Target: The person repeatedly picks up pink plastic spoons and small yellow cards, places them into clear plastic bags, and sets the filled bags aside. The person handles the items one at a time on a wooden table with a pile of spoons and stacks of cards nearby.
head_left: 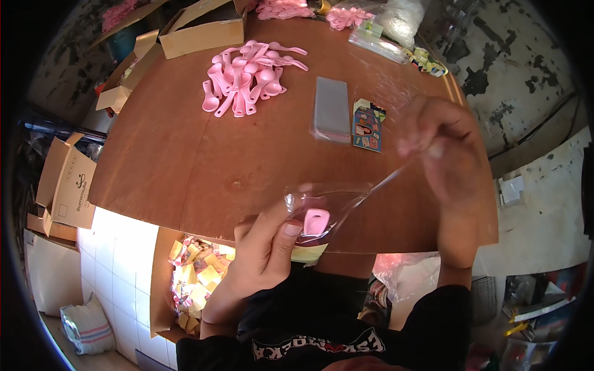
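**A:** Head view, entry one. What do the hands have?

**B:** I log the left hand low at centre, pinched with thumb on top over the near end of a clear plastic bag. Inside the bag, right by the thumb, sits a small pink piece; a pale yellow slip shows just under it. The right hand is raised further out on the right, blurred, fingers closed on the bag's far end, so the film stretches taut between the two hands.

**A:** Position of the bag against the table?

**B:** It is held above the near edge of the brown table, not lying flat on it.

**A:** Surroundings, same view?

**B:** A heap of pink spoons lies toward the far side, well apart from the hands. A stack of clear sleeves sits mid-table, with small colourful printed cards just beside it, near the right hand. Below the table's left edge, an open cardboard box holds yellow packets. More cardboard boxes stand at the far left rim.
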Available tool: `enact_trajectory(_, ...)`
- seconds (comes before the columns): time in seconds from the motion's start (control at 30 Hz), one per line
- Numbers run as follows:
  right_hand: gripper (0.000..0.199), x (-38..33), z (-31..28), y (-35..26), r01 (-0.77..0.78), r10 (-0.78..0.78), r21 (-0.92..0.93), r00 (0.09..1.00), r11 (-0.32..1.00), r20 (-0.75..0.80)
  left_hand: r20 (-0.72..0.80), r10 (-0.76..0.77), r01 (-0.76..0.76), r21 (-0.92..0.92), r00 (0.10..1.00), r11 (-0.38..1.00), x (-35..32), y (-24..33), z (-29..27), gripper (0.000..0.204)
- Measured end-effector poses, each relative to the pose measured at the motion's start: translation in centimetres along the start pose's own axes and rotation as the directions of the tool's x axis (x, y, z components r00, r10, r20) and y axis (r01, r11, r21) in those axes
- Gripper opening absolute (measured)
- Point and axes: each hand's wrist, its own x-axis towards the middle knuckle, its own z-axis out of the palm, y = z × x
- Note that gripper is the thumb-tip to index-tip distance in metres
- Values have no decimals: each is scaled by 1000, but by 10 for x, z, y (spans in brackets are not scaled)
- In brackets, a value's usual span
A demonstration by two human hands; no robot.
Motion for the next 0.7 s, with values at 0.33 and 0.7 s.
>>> enact_trajectory(0.33, 28, -19, -221, 139, -597, 22, -792, 797, -129, -604, -142, -90, 77, -95, 986, 992, 4, -4, -4, 34)
enact_trajectory(0.7, 29, -5, -13, 37, 92, -62, -515, 995, 852, 75, -6, -221, 213, -241, 975, 947, 14, -10, 20, 34)
